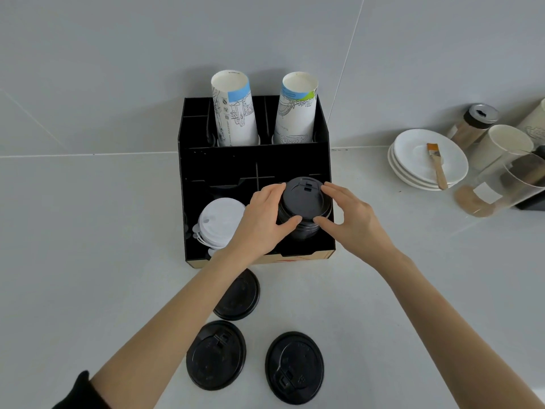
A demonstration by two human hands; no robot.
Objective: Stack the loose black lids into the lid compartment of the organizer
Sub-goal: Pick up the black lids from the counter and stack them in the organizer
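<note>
A stack of black lids (305,202) stands in the front right compartment of the black organizer (253,160). My left hand (262,219) grips the stack's left side, thumb in front and fingers behind. My right hand (351,219) cups the stack's right side the same way. Three loose black lids lie on the counter in front of the organizer: one (240,296) partly under my left forearm, one (216,355) at the lower left, one (295,367) at the lower right.
White lids (219,221) fill the front left compartment. Two paper cup stacks (236,110) (296,109) stand in the back compartments. Stacked white saucers (413,163) with a small brush (436,166), jars and a clear canister (498,184) sit at the right.
</note>
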